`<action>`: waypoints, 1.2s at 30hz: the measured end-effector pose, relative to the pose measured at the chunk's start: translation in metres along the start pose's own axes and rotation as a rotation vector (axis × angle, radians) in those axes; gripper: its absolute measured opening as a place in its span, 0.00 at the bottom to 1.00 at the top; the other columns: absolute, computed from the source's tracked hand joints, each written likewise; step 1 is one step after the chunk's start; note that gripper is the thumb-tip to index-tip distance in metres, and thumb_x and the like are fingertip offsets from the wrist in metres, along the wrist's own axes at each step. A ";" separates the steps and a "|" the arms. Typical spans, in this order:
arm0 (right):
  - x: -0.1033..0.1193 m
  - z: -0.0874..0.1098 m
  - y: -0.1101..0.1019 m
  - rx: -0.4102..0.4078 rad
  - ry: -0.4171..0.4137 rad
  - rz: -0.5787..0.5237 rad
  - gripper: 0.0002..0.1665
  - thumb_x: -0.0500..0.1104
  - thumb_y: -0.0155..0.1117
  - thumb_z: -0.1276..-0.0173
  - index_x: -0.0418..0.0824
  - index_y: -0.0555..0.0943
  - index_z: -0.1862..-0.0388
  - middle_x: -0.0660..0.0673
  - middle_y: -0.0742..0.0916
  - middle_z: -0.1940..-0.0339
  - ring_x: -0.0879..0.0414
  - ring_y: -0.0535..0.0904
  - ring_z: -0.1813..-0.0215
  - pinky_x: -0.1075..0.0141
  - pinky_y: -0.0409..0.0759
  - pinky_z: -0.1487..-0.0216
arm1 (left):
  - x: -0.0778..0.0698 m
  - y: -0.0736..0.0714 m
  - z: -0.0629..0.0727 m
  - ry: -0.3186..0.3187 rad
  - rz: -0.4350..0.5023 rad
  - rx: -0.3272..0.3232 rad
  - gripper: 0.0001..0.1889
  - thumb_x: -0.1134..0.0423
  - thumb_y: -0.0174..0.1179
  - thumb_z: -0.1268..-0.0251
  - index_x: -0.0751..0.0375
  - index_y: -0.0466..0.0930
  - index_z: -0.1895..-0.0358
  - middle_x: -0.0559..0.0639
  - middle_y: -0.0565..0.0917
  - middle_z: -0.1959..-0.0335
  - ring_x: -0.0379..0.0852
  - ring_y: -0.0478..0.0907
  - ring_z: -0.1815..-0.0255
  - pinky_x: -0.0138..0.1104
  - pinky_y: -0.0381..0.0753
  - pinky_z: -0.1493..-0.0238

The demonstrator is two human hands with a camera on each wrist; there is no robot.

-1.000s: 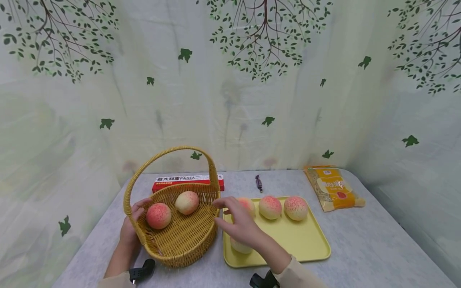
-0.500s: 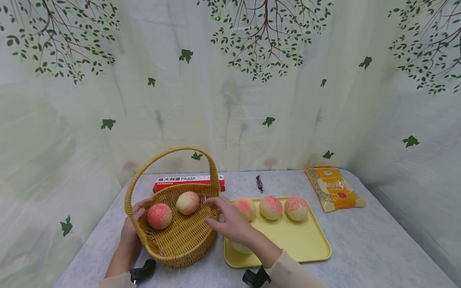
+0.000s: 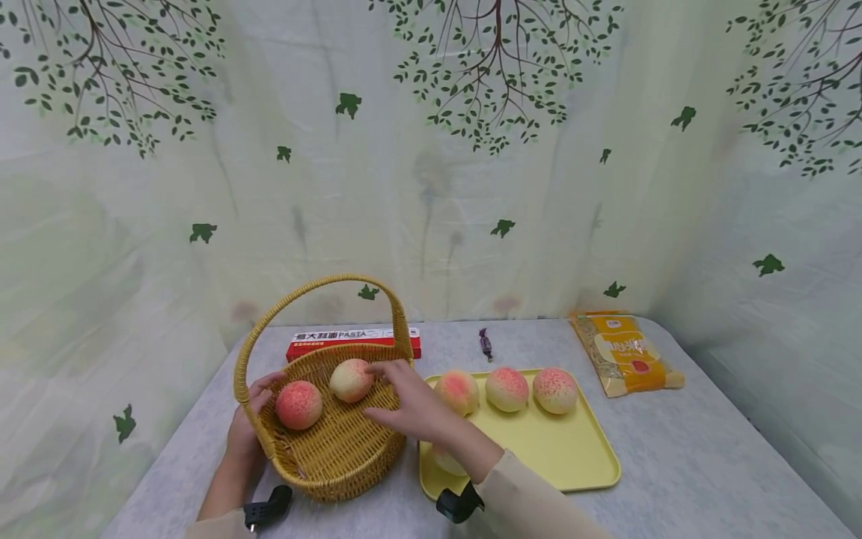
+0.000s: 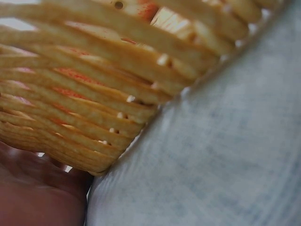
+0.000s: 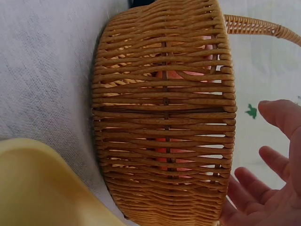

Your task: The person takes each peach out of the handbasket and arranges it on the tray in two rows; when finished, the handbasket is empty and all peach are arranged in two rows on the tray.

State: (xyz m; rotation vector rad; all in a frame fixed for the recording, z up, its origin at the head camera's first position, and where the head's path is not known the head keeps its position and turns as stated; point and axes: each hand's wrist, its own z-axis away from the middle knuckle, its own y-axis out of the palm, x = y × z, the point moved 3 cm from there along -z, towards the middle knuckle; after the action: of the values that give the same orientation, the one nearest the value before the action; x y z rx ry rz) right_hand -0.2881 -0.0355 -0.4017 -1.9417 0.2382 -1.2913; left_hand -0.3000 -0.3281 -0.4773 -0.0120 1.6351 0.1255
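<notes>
a woven basket (image 3: 353, 438) with a tall arched handle (image 3: 340, 278) sits left of centre, in the lower half of the head view, on a grey surface (image 3: 680, 457). inside it lie two peaches: a red peach (image 3: 299, 405) by the left wall and a paler peach (image 3: 349, 382) a little higher and to the right. the left hand (image 3: 239, 433) is at the basket's left rim, touching it; how far its fingers curl there cannot be told. the right hand (image 3: 412, 408) reaches over the basket's right side, holding nothing, thumb and fingers spread wide; its fingertips are right beside the paler peach, and contact cannot be made out. right of the basket lies a yellow tray (image 3: 539, 449). three peaches (image 3: 507, 389) stand in a row along its upper edge, and a fourth peach (image 3: 446, 462) is at its lower left, partly hidden by the right forearm (image 3: 471, 448). behind the basket is a pasta box (image 3: 353, 335); above the tray lies a wrapped candy (image 3: 485, 344), and at the right an orange bag (image 3: 626, 355).
</notes>
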 end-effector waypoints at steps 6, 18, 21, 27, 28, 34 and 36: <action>0.002 -0.014 0.004 0.013 -0.008 0.069 0.39 0.58 0.69 0.34 0.55 0.66 0.27 0.48 0.74 0.32 0.54 0.74 0.34 0.57 0.75 0.34 | 0.002 -0.001 -0.001 0.029 0.021 0.019 0.25 0.49 0.40 0.19 0.54 0.61 0.27 0.37 0.69 0.33 0.29 0.65 0.33 0.18 0.65 0.42; -0.003 -0.044 0.014 0.076 0.047 0.202 0.44 0.58 0.71 0.36 0.54 0.63 0.25 0.46 0.72 0.29 0.52 0.72 0.29 0.54 0.74 0.32 | 0.003 -0.001 0.000 -0.007 0.018 0.008 0.25 0.49 0.40 0.19 0.54 0.60 0.26 0.37 0.70 0.33 0.27 0.66 0.34 0.18 0.66 0.43; -0.003 -0.051 0.014 0.074 0.063 0.212 0.46 0.58 0.71 0.37 0.54 0.62 0.24 0.46 0.71 0.27 0.51 0.69 0.27 0.53 0.72 0.30 | 0.001 -0.001 0.000 -0.025 0.001 -0.002 0.25 0.48 0.40 0.19 0.52 0.60 0.26 0.40 0.68 0.31 0.27 0.65 0.34 0.17 0.65 0.43; -0.004 -0.060 0.014 0.064 0.078 0.218 0.46 0.61 0.71 0.38 0.53 0.64 0.25 0.46 0.71 0.26 0.51 0.69 0.26 0.52 0.71 0.30 | 0.001 -0.001 -0.003 -0.031 -0.027 -0.011 0.25 0.48 0.40 0.19 0.50 0.60 0.26 0.43 0.65 0.28 0.28 0.64 0.34 0.17 0.66 0.44; -0.004 -0.062 0.014 0.062 0.083 0.217 0.46 0.62 0.71 0.38 0.54 0.64 0.25 0.46 0.71 0.26 0.51 0.69 0.27 0.51 0.71 0.30 | 0.001 -0.001 -0.003 -0.030 -0.028 -0.011 0.25 0.48 0.41 0.19 0.50 0.60 0.26 0.43 0.65 0.28 0.29 0.64 0.34 0.17 0.66 0.44; -0.005 -0.069 0.019 0.064 0.083 0.302 0.45 0.66 0.69 0.39 0.61 0.65 0.25 0.48 0.76 0.31 0.51 0.73 0.32 0.50 0.76 0.38 | 0.002 -0.002 -0.004 -0.032 -0.007 -0.008 0.25 0.48 0.41 0.19 0.51 0.60 0.26 0.44 0.65 0.28 0.31 0.63 0.32 0.18 0.65 0.43; -0.005 -0.070 0.022 0.066 0.083 0.336 0.44 0.66 0.68 0.39 0.63 0.65 0.25 0.49 0.77 0.32 0.51 0.75 0.34 0.51 0.77 0.41 | 0.002 -0.002 -0.004 -0.034 -0.008 -0.004 0.25 0.47 0.41 0.19 0.50 0.60 0.26 0.43 0.65 0.28 0.30 0.64 0.32 0.18 0.65 0.43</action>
State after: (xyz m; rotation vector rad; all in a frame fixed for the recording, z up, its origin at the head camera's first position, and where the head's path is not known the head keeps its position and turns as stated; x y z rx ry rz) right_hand -0.3447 -0.0826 -0.4071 -1.7065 0.5327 -1.1407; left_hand -0.3038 -0.3305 -0.4795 -0.0196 1.6007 0.1224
